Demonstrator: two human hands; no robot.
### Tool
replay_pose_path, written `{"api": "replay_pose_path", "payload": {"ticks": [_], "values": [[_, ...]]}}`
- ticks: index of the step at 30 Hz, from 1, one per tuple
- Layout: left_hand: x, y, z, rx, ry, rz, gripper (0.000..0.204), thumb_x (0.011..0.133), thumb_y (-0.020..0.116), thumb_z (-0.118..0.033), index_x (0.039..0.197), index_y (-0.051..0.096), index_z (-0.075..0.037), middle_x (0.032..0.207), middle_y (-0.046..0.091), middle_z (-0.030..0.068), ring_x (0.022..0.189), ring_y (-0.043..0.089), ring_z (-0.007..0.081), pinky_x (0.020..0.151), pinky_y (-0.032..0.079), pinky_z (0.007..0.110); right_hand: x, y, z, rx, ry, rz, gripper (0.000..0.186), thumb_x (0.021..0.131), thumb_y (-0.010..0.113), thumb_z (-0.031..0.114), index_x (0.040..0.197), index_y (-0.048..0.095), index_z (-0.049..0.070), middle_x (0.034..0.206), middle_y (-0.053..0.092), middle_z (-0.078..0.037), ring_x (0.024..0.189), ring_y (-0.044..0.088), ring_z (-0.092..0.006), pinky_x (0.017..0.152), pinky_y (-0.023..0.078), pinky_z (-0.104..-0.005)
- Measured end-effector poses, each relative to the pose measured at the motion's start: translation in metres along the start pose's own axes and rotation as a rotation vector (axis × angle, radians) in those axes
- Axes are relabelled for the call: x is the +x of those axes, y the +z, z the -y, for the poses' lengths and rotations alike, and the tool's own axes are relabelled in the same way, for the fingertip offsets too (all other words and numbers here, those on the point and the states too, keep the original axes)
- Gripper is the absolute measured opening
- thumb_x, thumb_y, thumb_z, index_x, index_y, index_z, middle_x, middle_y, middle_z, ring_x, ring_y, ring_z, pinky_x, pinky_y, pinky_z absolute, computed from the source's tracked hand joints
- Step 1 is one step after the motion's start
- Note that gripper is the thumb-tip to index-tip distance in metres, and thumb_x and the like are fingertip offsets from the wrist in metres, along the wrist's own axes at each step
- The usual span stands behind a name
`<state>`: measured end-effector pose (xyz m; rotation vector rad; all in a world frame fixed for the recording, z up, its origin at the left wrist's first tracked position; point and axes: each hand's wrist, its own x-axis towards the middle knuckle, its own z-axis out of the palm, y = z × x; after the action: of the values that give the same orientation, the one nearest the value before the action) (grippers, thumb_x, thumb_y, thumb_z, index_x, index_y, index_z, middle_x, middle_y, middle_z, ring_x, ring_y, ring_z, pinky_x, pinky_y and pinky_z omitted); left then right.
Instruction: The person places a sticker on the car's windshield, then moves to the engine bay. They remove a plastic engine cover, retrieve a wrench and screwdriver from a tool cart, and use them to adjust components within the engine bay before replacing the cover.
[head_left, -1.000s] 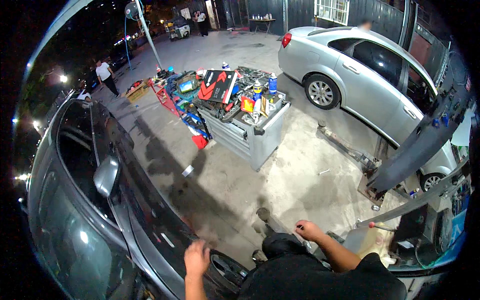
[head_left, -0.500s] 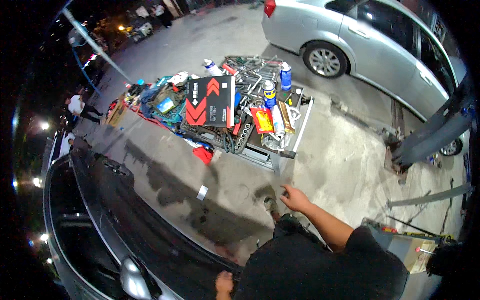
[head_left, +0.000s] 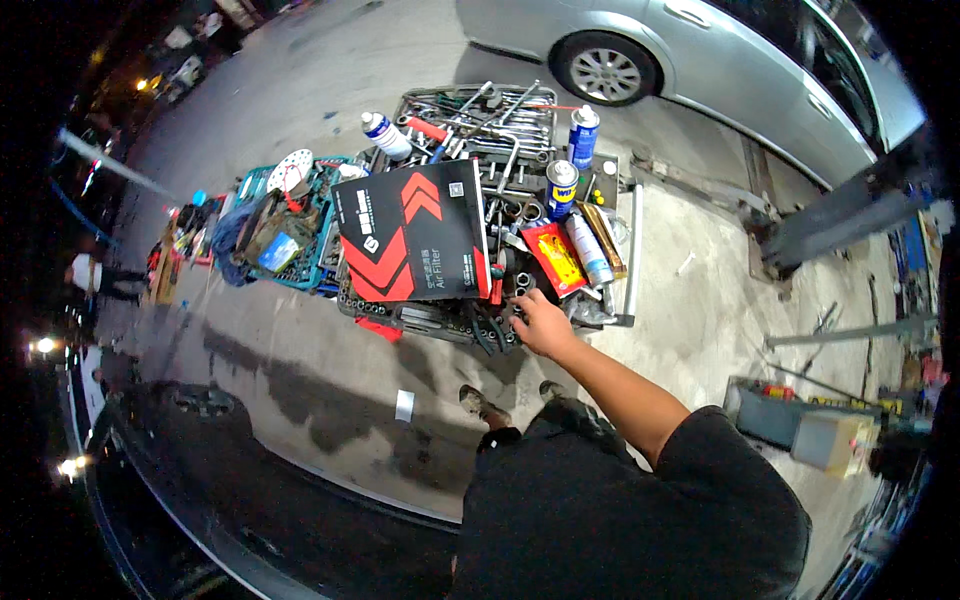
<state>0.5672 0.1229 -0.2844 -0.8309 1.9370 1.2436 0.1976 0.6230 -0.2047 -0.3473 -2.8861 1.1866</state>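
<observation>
My right hand (head_left: 543,324) reaches over the near edge of a tool cart, just above a row of sockets (head_left: 519,284) in a dark tray. Its fingers are apart and partly bent, with nothing visible between them. Left of it lies a flat black and red air filter box (head_left: 440,235) on top of the tools. Close beyond my fingers are a red and yellow packet (head_left: 554,257), a white spray can (head_left: 588,250) and a blue and yellow spray can (head_left: 561,188). My left hand is out of view.
Wrenches (head_left: 520,125) fill a tray at the cart's far side, beside a blue can (head_left: 582,137). A teal crate (head_left: 330,215) adjoins it on the left. A silver car (head_left: 680,50) stands beyond, a dark car (head_left: 300,480) at lower left, a grey lift post (head_left: 840,225) at right.
I have come closer to the cart, and my right hand has moved forward from above the floor to over the sockets. My left hand has dropped out of view.
</observation>
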Motion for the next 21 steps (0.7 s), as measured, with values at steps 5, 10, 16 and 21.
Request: {"api": "replay_pose_path", "payload": {"ticks": [5,10,16,21], "values": [[0.109,-0.149,-0.048,-0.500,0.159,0.006,0.018,0.104,0.052,-0.020,0.101,0.061,-0.005,0.089,0.062,0.0059,0.088,0.062,0.0193,0.067,0.046,0.031,0.025,0.036,0.023,-0.093,-0.018,-0.132,0.037,0.087,0.070,0.023,0.123,0.068,0.013,0.126,0.063,-0.014,0.117,0.061,-0.0356,0.095,0.055,-0.0480],[0.163,-0.235,-0.199,-0.209,0.034,-0.312,0.019,0.105,0.054,-0.025,0.096,0.058,-0.010,0.088,0.062,0.0007,0.078,0.059,0.0136,0.065,0.040,0.027,0.022,0.036,0.032,-0.153,0.027,-0.194,0.038,0.084,0.076,0.027,0.118,0.068,0.011,0.124,0.062,-0.014,0.116,0.060,-0.0349,0.095,0.053,-0.0480],[0.188,-0.241,-0.273,-0.117,0.093,-0.146,0.018,0.105,0.055,-0.026,0.096,0.058,-0.010,0.083,0.059,0.0009,0.067,0.051,0.0096,0.061,0.037,0.026,-0.007,0.029,0.044,-0.231,-0.034,-0.029,0.039,0.085,0.079,0.035,0.114,0.067,0.012,0.115,0.061,-0.008,0.107,0.060,-0.0301,0.088,0.050,-0.0443],[0.199,-0.201,-0.264,-0.103,0.048,0.120,0.015,0.103,0.059,-0.021,0.098,0.061,-0.008,0.085,0.062,0.0016,0.069,0.053,0.0119,0.060,0.040,0.027,0.009,0.006,0.024,-0.044,0.004,-0.338,0.022,0.085,0.076,0.024,0.098,0.068,0.009,0.094,0.064,-0.010,0.090,0.065,-0.0324,0.077,0.053,-0.0438]]}}
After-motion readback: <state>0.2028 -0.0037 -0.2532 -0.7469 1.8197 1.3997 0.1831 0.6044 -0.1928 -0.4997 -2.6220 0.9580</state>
